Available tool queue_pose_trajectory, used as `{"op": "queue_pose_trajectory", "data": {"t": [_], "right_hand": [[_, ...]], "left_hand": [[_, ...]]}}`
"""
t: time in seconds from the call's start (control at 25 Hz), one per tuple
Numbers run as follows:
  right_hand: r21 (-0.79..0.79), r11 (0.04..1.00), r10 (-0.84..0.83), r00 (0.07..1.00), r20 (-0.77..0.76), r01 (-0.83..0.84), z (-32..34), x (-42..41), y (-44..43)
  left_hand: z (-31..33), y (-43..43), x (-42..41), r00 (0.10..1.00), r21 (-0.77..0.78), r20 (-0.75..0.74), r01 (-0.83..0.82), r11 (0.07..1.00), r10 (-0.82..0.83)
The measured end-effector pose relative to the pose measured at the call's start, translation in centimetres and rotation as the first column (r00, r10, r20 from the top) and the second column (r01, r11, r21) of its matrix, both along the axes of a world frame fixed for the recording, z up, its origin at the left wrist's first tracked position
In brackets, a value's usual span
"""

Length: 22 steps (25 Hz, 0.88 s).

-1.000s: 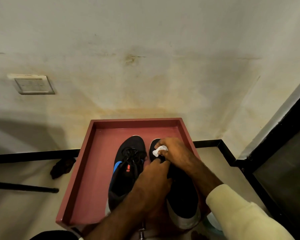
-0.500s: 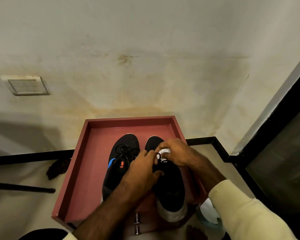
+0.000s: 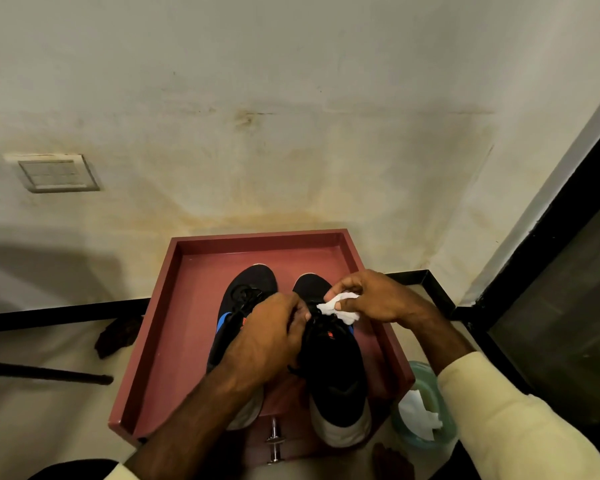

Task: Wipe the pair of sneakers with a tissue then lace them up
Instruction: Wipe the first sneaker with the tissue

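Both forearms reach forward and angle inward, so the hands nearly meet. The left hand [image 3: 267,336] lies knuckles-up with its fingers curled downward, and what they hold is hidden. The right hand [image 3: 378,299], just beside it, pinches a crumpled tissue [image 3: 340,306] between thumb and fingers.

One head camera looks forward and down from close above the sneakers [image 3: 333,372] in a red tray [image 3: 257,237]. It faces a wall [image 3: 291,81].

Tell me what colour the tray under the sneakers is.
The tray is a dull reddish-brown, shown best in the head view.
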State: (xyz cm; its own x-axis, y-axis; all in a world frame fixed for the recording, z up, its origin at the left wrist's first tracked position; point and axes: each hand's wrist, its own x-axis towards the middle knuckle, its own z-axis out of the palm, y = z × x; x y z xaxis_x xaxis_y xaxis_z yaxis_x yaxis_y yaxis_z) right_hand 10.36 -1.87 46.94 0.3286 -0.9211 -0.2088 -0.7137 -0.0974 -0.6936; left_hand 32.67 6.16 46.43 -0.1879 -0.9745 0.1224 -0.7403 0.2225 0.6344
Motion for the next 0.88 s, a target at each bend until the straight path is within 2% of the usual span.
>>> {"op": "queue_pose_trajectory", "data": {"t": [0.08, 0.2, 0.32, 0.4, 0.44, 0.48, 0.56, 0.64, 0.76, 0.88], "right_hand": [[-0.064, 0.994, -0.088, 0.993, 0.076, 0.093, 0.7, -0.9, 0.7], [-0.140, 0.976, -0.158, 0.985, 0.063, 0.166, 1.3, -1.4, 2.4], [0.023, 0.997, -0.074, 0.992, 0.104, 0.072, 3.0, -2.1, 4.7], [0.179, 0.981, 0.078, 0.997, 0.022, -0.081, 4.3, -2.4, 6.5], [0.208, 0.969, 0.147, 0.988, -0.042, -0.135, 4.4, -2.2, 7.3], [0.186, 0.970, 0.182, 0.977, -0.114, -0.159, 4.1, -1.7, 8.0], [0.049, 0.990, 0.139, 0.969, -0.204, -0.131, 2.6, 0.1, 8.8], [-0.125, 0.992, -0.005, 0.980, -0.198, -0.020, 1.0, 2.3, 9.3], [-0.410, 0.912, -0.121, 0.969, -0.213, 0.023, -0.7, 4.1, 9.3], [-0.467, 0.884, -0.132, 0.949, -0.288, -0.018, -0.7, 5.5, 9.7]], "left_hand": [[0.3, -0.1, -0.2, 0.995, -0.026, 0.059, 0.082, 0.996, -0.081], [0.6, 0.6, -0.8, 0.991, 0.046, 0.102, 0.088, 0.995, -0.092], [0.7, 1.3, -0.9, 0.980, 0.019, 0.194, 0.052, 0.998, -0.055], [0.1, 1.3, -1.0, 0.956, -0.009, 0.274, 0.112, 0.994, -0.105], [-0.3, 1.2, -1.1, 0.937, 0.014, 0.318, 0.150, 0.989, -0.147], [-0.5, 1.1, -1.3, 0.921, 0.047, 0.349, 0.165, 0.985, -0.171], [-0.7, 1.0, -1.7, 0.915, 0.107, 0.371, 0.126, 0.986, -0.157], [-1.0, 0.8, -2.2, 0.924, 0.116, 0.365, 0.076, 0.990, -0.113], [-1.7, 0.5, -2.4, 0.945, 0.110, 0.313, 0.063, 0.992, -0.094], [-2.1, 0.4, -2.2, 0.953, 0.096, 0.269, 0.120, 0.988, -0.142]]}}
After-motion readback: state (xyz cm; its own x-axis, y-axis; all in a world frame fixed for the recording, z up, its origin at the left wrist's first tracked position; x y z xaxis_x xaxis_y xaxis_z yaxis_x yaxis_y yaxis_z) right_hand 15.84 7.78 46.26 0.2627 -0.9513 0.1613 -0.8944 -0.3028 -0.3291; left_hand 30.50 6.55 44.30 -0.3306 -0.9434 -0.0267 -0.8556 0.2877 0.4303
